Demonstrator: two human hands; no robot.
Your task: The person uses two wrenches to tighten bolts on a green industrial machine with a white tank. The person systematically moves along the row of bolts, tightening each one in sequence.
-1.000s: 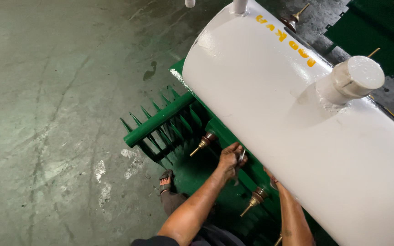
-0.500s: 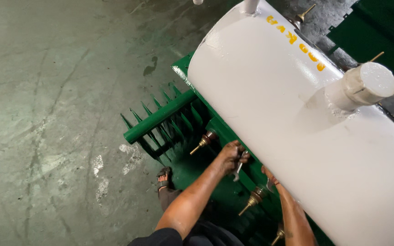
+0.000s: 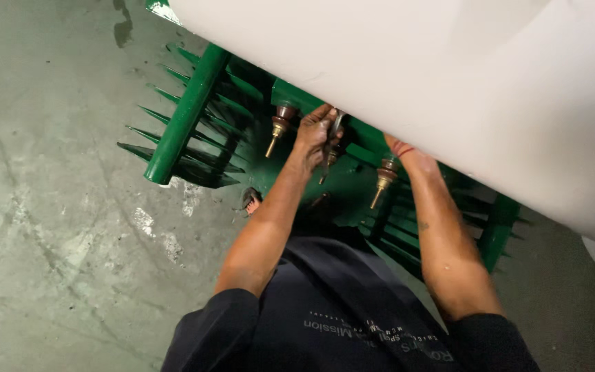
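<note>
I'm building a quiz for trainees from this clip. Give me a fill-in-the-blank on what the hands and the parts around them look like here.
1. The left hand grips a slim metal tool, and its fingers are ____ around it.
2. The finned frame under the tank is painted ____.
3. The right hand is hidden behind the big ____ tank; only the wrist shows.
4. The floor is bare ____.

Missing words: closed; green; white; concrete
</note>
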